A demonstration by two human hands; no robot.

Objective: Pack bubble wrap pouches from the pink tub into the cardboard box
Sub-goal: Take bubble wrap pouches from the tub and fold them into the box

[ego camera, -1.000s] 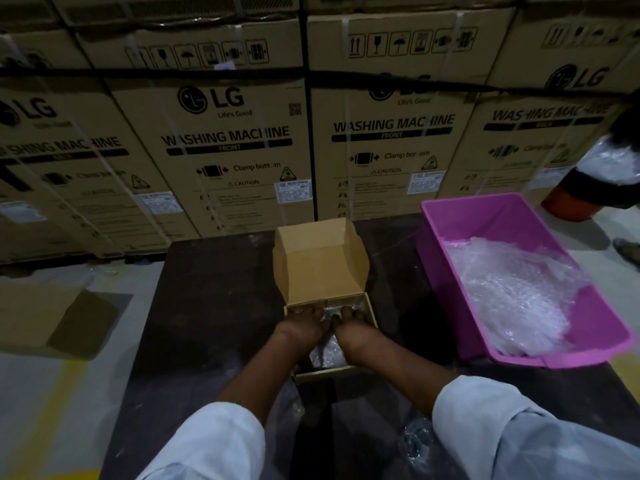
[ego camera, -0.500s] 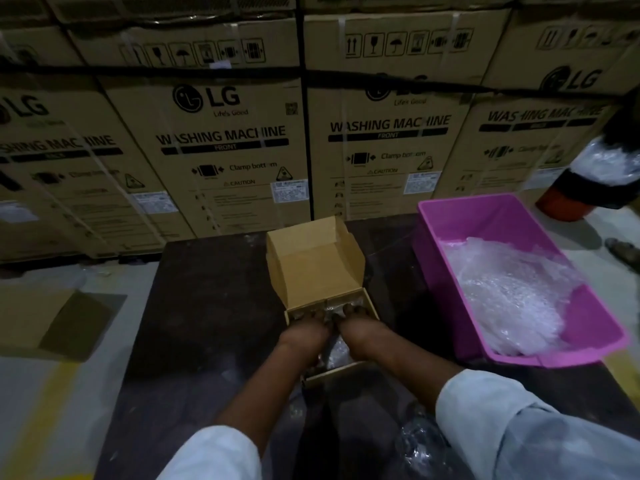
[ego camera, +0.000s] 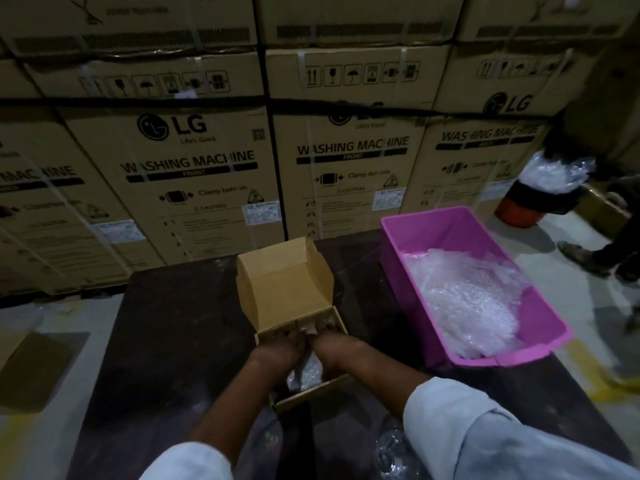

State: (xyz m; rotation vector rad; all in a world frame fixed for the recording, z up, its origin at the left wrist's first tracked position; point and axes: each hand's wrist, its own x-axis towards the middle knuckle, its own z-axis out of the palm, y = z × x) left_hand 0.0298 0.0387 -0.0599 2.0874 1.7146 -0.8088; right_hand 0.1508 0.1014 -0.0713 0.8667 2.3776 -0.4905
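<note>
A small cardboard box stands on the dark table with its lid flap upright at the far side. My left hand and my right hand are both inside it, side by side. They press down on a bubble wrap pouch that shows between my wrists. My fingertips are partly hidden near the box's far wall. To the right, the pink tub holds a heap of clear bubble wrap pouches.
Stacked washing machine cartons form a wall right behind the table. A loose bit of bubble wrap lies by my right sleeve. A person's legs, a bubble wrap bundle and an orange container are at the right. Flat cardboard lies on the floor at the left.
Both hands stay in the box and have slid slightly toward its far wall. The view has tilted up a little.
</note>
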